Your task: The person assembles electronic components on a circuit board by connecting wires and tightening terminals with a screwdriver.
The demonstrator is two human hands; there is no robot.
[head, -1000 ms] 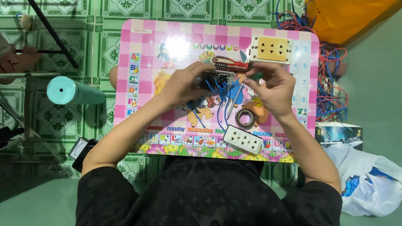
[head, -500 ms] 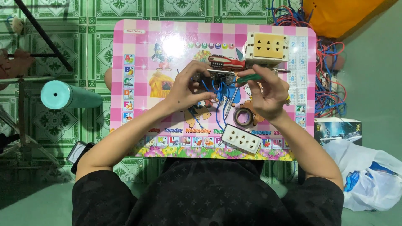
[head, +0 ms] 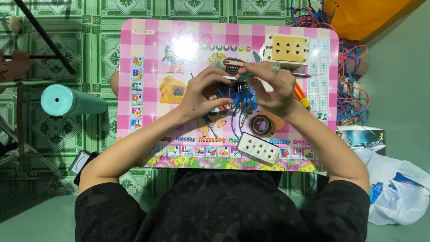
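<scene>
While blue wires are being gripped by the left hand, a small part is being pinched by the right hand over the pink table.

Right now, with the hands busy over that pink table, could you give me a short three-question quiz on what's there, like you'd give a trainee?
1. True or false: the roll of tape lies on the pink table, just below the right hand.
2. Which lies nearest the person's body? A) the beige socket box B) the white socket strip C) the teal cylinder
3. What colour are the wires hanging between the left hand and the right hand?

Key: 1 true; 2 B; 3 blue.
</scene>
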